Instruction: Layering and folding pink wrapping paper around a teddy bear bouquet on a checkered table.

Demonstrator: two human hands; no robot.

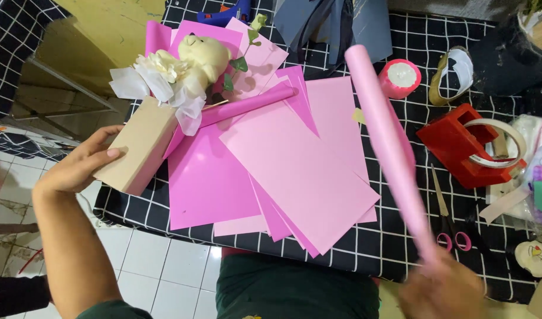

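**Pink paper, a tan box and a rolled tube**

Smooth matte sheets of pink paper [294, 171], in pale and deep shades, lie fanned in flat rectangles over the bench [401, 254], which is covered in black cloth with a white grid. A tight roll of deep pink paper [247, 106] lies across the sheets towards 10 o'clock.

The left hand [82, 165], at 9 o'clock, has its grip closed round the near end of a plain tan cardboard box [142, 145], thumb on top and fingers underneath. The box juts over the bench edge. At its far end sit a plush cream teddy bear [205, 56], a soft cream flower [162, 65] and sheer white ribbon [129, 82].

The right hand [442, 289], blurred at 5 o'clock, is clamped on the lower end of a pale pink paper tube [389, 142], a long smooth cylinder slanting up towards 12 o'clock.

At 3 o'clock stand a red tape dispenser [454, 142] with a white roll, and pink-handled scissors [448, 224] just beside the tube.
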